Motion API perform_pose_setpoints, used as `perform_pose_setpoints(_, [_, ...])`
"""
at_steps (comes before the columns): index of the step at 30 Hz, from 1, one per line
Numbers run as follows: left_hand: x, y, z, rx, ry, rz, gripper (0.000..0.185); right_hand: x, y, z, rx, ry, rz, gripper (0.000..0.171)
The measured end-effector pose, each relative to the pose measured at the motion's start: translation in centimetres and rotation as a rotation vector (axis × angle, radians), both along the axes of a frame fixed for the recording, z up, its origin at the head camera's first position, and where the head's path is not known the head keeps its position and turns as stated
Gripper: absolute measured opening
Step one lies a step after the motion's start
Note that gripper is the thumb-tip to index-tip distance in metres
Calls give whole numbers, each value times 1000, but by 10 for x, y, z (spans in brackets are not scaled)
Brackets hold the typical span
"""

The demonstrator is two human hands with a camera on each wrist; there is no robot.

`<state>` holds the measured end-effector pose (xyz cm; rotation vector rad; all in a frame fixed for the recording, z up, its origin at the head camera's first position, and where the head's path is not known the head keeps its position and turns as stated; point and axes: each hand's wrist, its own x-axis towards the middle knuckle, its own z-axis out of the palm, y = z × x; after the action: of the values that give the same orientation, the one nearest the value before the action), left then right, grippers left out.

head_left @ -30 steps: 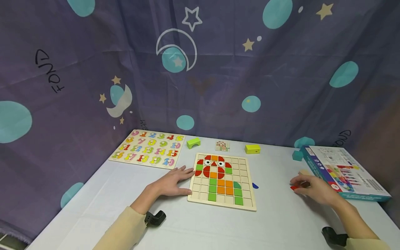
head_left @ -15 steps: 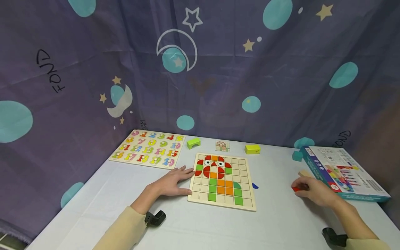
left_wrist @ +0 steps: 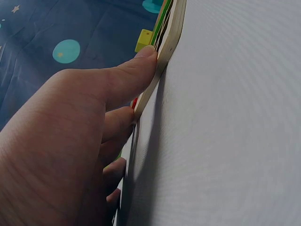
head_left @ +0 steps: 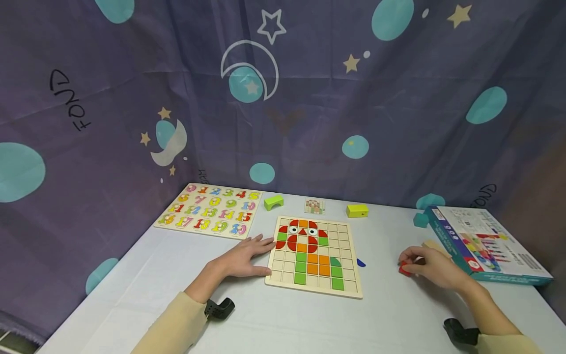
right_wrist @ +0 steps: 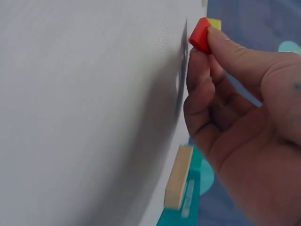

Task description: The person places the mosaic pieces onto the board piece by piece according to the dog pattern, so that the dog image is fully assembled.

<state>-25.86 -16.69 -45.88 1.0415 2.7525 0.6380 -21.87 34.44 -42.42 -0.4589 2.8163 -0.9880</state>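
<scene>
A square wooden grid board (head_left: 278,279) lies mid-table in the head view, with red, orange and green tiles forming a figure with two round eyes. Along its left edge lies my left hand (head_left: 243,258), thumb and fingers extended and touching the rim. In the left wrist view the thumb is against the board's edge (left_wrist: 170,44). To the right of the board, my right hand (head_left: 435,266) pinches a small red block (right_wrist: 201,36) between thumb and fingertips. A small blue piece (head_left: 361,263) lies just off the board's right edge.
A number puzzle board (head_left: 208,211) lies at the back left. Behind the grid board are a green arch block (head_left: 273,202), a picture card (head_left: 315,206) and a yellow block (head_left: 357,211). A teal block (head_left: 421,221), a box (head_left: 499,241) and a plain wooden block (right_wrist: 178,178) are at right.
My right hand shifts slightly right, then moves left with the red block pinched in it. My left hand and the board stay where they were.
</scene>
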Motion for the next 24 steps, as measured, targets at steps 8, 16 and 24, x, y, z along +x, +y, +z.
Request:
perform_pose_setpoints(8, [1, -1, 0, 15, -8, 0, 79, -6, -30, 6, -26, -25, -30, 22])
perform_pose_setpoints(16, [1, -1, 0, 5, -18, 8, 80, -15, -51, 1, -138, -84, 17, 22])
perform_pose_setpoints(24, [0, 0, 0, -1, -19, 17, 81, -21, -66, 3, -162, -147, 90, 27])
